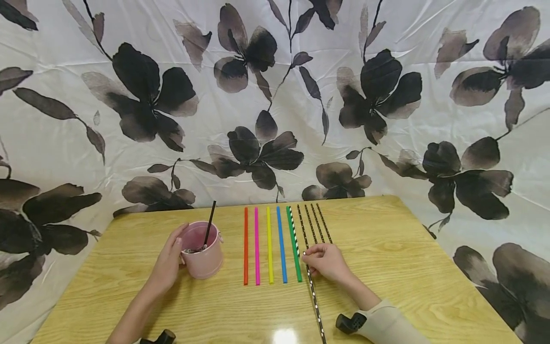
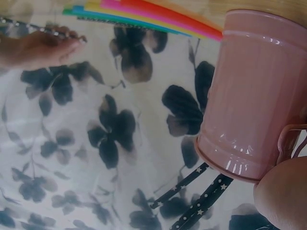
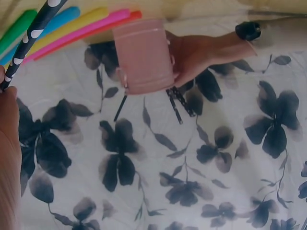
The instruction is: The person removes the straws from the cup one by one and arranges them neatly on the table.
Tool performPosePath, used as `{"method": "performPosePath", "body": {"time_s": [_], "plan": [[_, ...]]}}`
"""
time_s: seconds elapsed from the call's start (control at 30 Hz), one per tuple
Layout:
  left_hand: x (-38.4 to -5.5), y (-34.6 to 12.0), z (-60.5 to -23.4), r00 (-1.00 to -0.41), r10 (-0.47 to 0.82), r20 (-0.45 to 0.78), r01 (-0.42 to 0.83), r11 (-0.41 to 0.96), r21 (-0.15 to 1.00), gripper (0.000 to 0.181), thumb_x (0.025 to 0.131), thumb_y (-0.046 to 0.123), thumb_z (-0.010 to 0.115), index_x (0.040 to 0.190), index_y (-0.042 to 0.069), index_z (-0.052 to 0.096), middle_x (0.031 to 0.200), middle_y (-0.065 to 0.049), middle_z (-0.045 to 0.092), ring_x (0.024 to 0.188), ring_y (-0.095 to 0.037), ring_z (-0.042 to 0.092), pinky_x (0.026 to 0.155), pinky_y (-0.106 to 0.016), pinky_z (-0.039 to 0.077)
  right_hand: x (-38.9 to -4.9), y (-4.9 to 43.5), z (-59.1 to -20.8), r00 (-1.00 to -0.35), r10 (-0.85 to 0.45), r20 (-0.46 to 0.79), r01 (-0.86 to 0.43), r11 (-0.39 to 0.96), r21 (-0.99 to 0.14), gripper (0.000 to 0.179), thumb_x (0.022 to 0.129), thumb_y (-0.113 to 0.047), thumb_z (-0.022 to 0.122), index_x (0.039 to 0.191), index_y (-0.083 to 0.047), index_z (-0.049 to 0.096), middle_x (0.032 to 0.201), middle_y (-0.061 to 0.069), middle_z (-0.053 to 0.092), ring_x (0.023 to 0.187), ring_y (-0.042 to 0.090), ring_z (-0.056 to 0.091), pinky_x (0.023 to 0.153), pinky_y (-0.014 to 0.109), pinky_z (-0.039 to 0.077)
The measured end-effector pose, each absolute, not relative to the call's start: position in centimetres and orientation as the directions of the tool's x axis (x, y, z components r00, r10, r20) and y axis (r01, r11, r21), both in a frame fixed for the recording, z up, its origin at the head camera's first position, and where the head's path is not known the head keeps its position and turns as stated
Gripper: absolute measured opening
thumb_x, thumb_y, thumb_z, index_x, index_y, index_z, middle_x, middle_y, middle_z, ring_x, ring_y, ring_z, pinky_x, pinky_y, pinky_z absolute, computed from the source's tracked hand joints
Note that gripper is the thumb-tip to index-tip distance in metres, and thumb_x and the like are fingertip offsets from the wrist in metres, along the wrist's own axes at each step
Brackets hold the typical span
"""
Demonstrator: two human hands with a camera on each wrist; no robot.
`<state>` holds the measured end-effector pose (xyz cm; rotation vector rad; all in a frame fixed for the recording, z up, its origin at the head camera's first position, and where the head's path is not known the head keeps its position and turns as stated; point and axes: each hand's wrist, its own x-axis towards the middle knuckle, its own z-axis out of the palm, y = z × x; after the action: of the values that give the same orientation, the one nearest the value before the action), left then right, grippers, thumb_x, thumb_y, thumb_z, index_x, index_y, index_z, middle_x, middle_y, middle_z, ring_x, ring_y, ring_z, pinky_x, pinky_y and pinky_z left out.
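A small pink metal bucket (image 1: 204,262) stands upright on the table, and my left hand (image 1: 166,263) holds it round its left side. One black straw (image 1: 209,222) leans above the rim. In the left wrist view, black straws (image 2: 204,203) with stars and dots also stick out of the bucket. To the right, my right hand (image 1: 328,263) pinches a black straw with white dots (image 1: 315,303) between thumb and fingertips. This straw slants toward the front edge of the head view. Its upper end is at the fingers, beside the green straw (image 1: 295,258).
Red (image 1: 246,246), pink (image 1: 257,246), yellow (image 1: 269,246) and blue (image 1: 281,246) straws lie in a row on the wooden table (image 1: 172,310). Right of them are a black-and-white striped straw (image 1: 294,229) and several dark patterned straws (image 1: 321,222). A floral cloth (image 1: 301,119) hangs behind.
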<state>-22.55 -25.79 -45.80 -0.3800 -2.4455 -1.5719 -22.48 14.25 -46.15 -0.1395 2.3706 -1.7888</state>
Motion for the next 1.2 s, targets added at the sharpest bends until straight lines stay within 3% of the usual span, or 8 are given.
{"method": "performPosePath", "body": {"time_s": [0.17, 0.7, 1.2], "plan": [[-22.5, -25.9, -45.8, -0.947, 0.091, 0.308, 0.318, 0.404, 0.858, 0.042, 0.098, 0.026, 0.021, 0.139, 0.018, 0.024, 0.134, -0.014, 0.031, 0.108, -0.03, 0.039, 0.062, -0.032, 0.046, -22.3, 14.0, -47.0, -0.982, -0.153, -0.112, 0.059, 0.316, -0.947, 0.022, 0.078, -0.014, 0.067, 0.089, 0.004, 0.061, 0.064, 0.012, 0.061, 0.049, 0.019, 0.058, 0.048, 0.035, 0.05], [-22.6, -25.8, -46.0, -0.948, 0.101, 0.301, 0.316, 0.392, 0.864, 0.042, 0.099, 0.027, 0.021, 0.14, 0.018, 0.022, 0.135, -0.015, 0.029, 0.111, -0.033, 0.037, 0.061, -0.031, 0.048, -22.1, 13.8, -48.3, -0.993, -0.109, -0.056, 0.002, 0.444, -0.896, 0.017, 0.076, -0.014, 0.067, 0.084, 0.0, 0.062, 0.062, 0.007, 0.061, 0.048, 0.017, 0.058, 0.044, 0.031, 0.049], [-22.4, -25.7, -45.9, -0.946, 0.103, 0.306, 0.321, 0.389, 0.863, 0.042, 0.099, 0.025, 0.021, 0.14, 0.015, 0.022, 0.136, -0.014, 0.028, 0.113, -0.033, 0.035, 0.062, -0.032, 0.047, -22.1, 13.9, -48.6, -0.993, -0.114, -0.019, -0.037, 0.467, -0.883, 0.014, 0.077, -0.013, 0.066, 0.083, 0.0, 0.061, 0.058, 0.006, 0.06, 0.044, 0.018, 0.057, 0.041, 0.031, 0.047]]}}
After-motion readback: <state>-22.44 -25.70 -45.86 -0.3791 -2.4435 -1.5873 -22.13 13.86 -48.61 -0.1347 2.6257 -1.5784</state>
